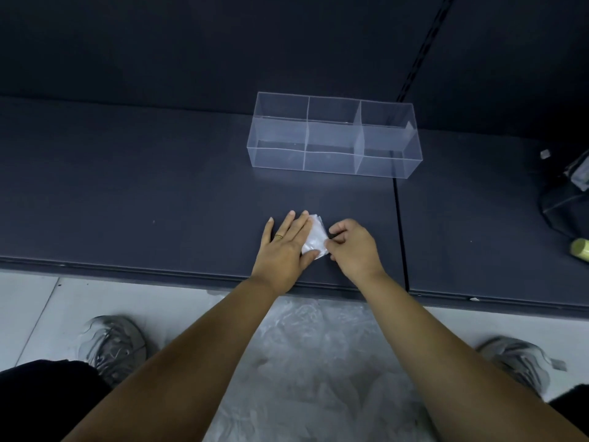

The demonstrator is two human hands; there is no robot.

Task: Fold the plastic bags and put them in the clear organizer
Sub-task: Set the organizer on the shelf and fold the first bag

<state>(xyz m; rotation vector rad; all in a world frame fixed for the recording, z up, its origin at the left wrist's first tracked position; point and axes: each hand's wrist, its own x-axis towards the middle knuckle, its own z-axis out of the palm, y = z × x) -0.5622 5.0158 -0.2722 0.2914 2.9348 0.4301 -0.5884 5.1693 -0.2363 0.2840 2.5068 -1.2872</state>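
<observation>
A small, folded white plastic bag (315, 237) lies on the dark shelf (159, 202) near its front edge. My left hand (283, 250) rests flat on the bag's left side, fingers spread, pressing it down. My right hand (353, 247) pinches the bag's right edge between thumb and fingertips. The clear organizer (334, 138) stands farther back on the shelf; it has three compartments, all with nothing in them. A heap of loose clear plastic bags (318, 362) lies on the floor between my feet, below the shelf edge.
A dark bag (567, 199) and a pale green cylinder (580, 250) sit at the shelf's far right. A seam (400, 234) splits the shelf just right of my hands. Grey shoes (111, 346) stand on the light floor.
</observation>
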